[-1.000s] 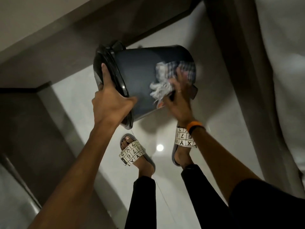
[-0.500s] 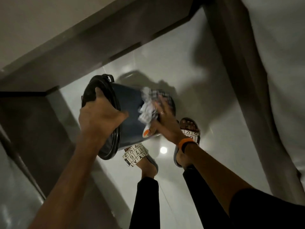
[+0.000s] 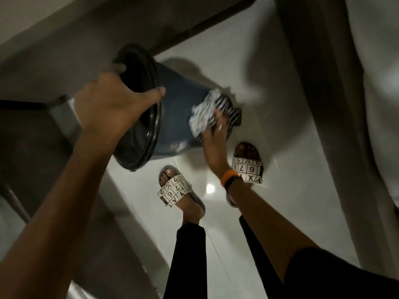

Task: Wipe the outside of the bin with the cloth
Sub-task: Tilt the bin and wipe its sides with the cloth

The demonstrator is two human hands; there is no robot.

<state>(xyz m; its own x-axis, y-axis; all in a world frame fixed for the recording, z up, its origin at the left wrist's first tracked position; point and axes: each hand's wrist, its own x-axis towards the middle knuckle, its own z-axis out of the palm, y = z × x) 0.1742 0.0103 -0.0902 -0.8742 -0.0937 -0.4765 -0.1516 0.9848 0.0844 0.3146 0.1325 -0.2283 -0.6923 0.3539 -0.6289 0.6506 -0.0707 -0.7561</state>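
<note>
A dark blue-grey bin (image 3: pixel 176 117) with a black rim is held tilted on its side above the floor, its open mouth turned toward me at the left. My left hand (image 3: pixel 110 104) grips the black rim, thumb across the outside wall. My right hand (image 3: pixel 213 134) presses a crumpled black-and-white checked cloth (image 3: pixel 209 113) against the bin's outer wall near its base. An orange band is on that wrist.
My two feet in patterned slippers (image 3: pixel 174 188) (image 3: pixel 248 167) stand on the glossy pale tiled floor (image 3: pixel 291 169) just below the bin. A dark wall and ledge (image 3: pixel 64 57) run along the left and back; a pale curtain or wall (image 3: pixel 377 83) stands at the right.
The bin has come down and rotated so its base points toward the floor at the right. My right hand with the cloth has slid toward the bin's base.
</note>
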